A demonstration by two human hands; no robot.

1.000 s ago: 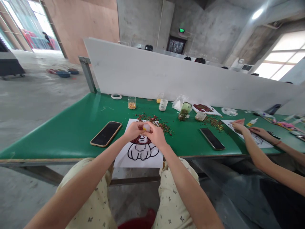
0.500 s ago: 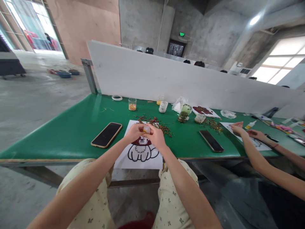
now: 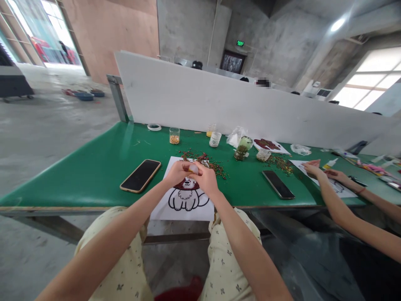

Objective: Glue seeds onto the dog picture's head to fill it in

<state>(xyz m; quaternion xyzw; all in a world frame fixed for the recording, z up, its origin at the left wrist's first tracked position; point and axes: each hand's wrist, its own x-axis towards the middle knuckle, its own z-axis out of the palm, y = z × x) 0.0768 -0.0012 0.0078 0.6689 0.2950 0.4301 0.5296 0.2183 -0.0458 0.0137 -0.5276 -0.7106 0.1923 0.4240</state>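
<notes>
My left hand [image 3: 179, 173] and my right hand [image 3: 205, 179] meet above a white sheet [image 3: 159, 209]. Between their closed fingers sits a small glue bottle [image 3: 193, 169], whitish with a bit of yellow, mostly covered, seen from its end. The sheet bears a black-outlined drawing of an animal [image 3: 184, 200], whose head is partly filled with dark red grains. Its upper part is hidden behind my hands. Just beyond my fingers, loose red and green grains [image 3: 219, 170] lie scattered on the green table [image 3: 94, 175].
Left of the sheet lies a phone [image 3: 140, 175]; another phone [image 3: 278, 184] is to the right. Behind stand a cup of yellow kernels [image 3: 174, 136], a white cup [image 3: 214, 139] and a tipped green jar [image 3: 242, 148]. A co-worker's hands [image 3: 313, 167] are over another sheet at right. A white partition [image 3: 200, 100] borders the table.
The glue bottle has turned slightly between my fingers, so less of its yellow shows. My hands stay nearly in place; the view has shifted very little.
</notes>
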